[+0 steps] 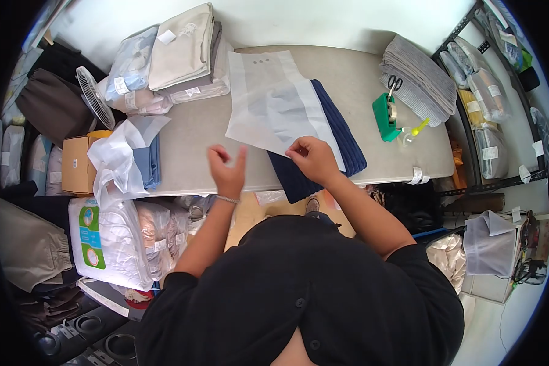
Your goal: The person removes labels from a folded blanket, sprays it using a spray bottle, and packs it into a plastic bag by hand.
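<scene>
A translucent white plastic bag [274, 97] lies flat on the table, with a row of small dark holes or marks near its far edge. Beneath its right side sits a folded navy-blue ribbed cloth [341, 131], which hangs slightly past the table's front edge. My right hand [314, 160] pinches the near edge of the bag between thumb and fingers, just above the blue cloth. To the left of the bag's near corner, my left hand [227, 172] is raised and holds nothing. It is somewhat blurred, with thumb and fingers apart.
Folded beige and grey fabrics [183, 49] are stacked at the back left, near a fan [94, 97] and a cardboard box [78, 165]. On the right stand a green tape dispenser [382, 116], scissors [394, 84], a yellow-tipped bottle [418, 128] and grey folded cloth [418, 79].
</scene>
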A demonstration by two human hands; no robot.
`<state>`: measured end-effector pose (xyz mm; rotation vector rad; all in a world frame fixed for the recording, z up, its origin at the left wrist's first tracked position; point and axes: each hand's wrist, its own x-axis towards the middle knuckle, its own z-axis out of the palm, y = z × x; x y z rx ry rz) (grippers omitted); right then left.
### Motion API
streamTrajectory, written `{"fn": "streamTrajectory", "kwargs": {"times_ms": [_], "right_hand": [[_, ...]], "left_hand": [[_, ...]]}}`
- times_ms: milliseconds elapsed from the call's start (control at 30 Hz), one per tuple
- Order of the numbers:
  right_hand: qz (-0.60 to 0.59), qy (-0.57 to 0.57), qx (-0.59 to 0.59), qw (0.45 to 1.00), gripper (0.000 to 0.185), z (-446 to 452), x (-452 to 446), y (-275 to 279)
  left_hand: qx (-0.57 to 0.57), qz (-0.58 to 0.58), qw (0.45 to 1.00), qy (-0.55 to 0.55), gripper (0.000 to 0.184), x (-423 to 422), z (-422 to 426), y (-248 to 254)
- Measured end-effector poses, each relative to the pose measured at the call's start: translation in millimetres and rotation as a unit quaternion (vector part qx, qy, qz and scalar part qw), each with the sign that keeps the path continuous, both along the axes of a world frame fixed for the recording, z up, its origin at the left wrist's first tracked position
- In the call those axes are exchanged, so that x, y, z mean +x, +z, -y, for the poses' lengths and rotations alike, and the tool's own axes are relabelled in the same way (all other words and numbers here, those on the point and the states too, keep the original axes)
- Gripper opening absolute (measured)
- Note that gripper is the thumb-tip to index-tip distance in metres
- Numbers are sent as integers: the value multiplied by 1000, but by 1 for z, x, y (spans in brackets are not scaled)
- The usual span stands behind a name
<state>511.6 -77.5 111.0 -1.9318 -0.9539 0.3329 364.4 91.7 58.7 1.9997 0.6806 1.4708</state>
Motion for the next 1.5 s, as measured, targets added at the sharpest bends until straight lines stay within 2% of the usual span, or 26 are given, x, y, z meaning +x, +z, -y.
{"fn": "streamTrajectory", "kwargs": {"times_ms": [33,67,100,167,200,267,500,600,733,800,833,900,933,967,1000,1067,1100,1133,1167,1200,1233,1300,1333,1400,1433,1500], "right_hand": [[2,1,1,1000,13,-3,-3,3],[-51,23,-6,998,14,-5,-6,6],[-105,44,-14,993,15,-6,-9,7],[-148,70,-14,986,16,-8,-11,-1],[-189,95,-13,977,17,-9,-13,-3],[-220,116,-14,969,16,-8,-13,-3],[-333,150,-2,931,17,-8,-7,-6],[-340,151,10,928,17,-7,-6,-3],[-332,143,13,932,17,-9,-5,-8],[-260,113,33,958,12,-10,-8,-7],[-260,112,33,958,12,-11,-10,-6],[-56,1,38,998,9,-11,-12,-2],[-56,1,38,998,9,-13,-11,-2],[1,-43,70,997,9,-15,-9,-3],[58,-88,102,989,9,-16,-8,-2],[101,-74,77,989,10,-13,-4,4],[191,-20,76,978,11,-13,-2,5],[279,34,72,957,11,-11,-1,4],[278,31,69,958,11,-11,-2,3],[330,103,49,937,12,-12,-5,2],[380,177,30,907,13,-13,-7,1],[413,188,27,891,11,-16,-8,-1],[446,196,23,873,9,-17,-7,0],[469,189,17,862,7,-18,6,6],[490,180,9,853,5,-17,13,9],[501,180,-4,846,4,-14,18,11]], "left_hand": [[-158,-55,979,-113,34,-6,13,-13],[-310,-109,918,-222,32,-7,22,-19],[-311,-109,918,-221,32,-3,32,-13],[-513,-17,795,-323,26,1,50,2],[-515,-17,795,-321,26,0,46,1],[-458,-110,802,-366,21,3,32,0],[-430,-102,791,-423,20,2,20,1],[-439,-76,776,-446,17,4,20,1],[-426,-76,791,-433,16,6,20,-3],[-421,-83,798,-424,16,7,23,-4],[-399,-60,821,-403,18,8,27,-3],[-377,-37,843,-382,21,4,33,-3],[-349,-105,870,-331,28,0,34,-4],[-318,-173,890,-278,36,-4,35,-5],[-317,-172,890,-278,36,-9,37,-4],[-150,-280,942,-107,53,-19,42,-1],[-104,-238,962,-87,64,-23,42,1],[-104,-239,961,-91,64,-20,43,20],[5,-173,981,-84,62,-18,42,41],[112,-105,985,-75,60,-16,43,64],[110,-106,985,-75,60,-15,42,82],[257,-260,930,-47,45,-13,34,109],[259,-258,930,-45,45,-13,25,100],[106,-333,909,-228,37,-15,6,79],[61,-411,877,-239,33,-19,5,76],[86,-394,876,-264,28,-22,5,69]]}}
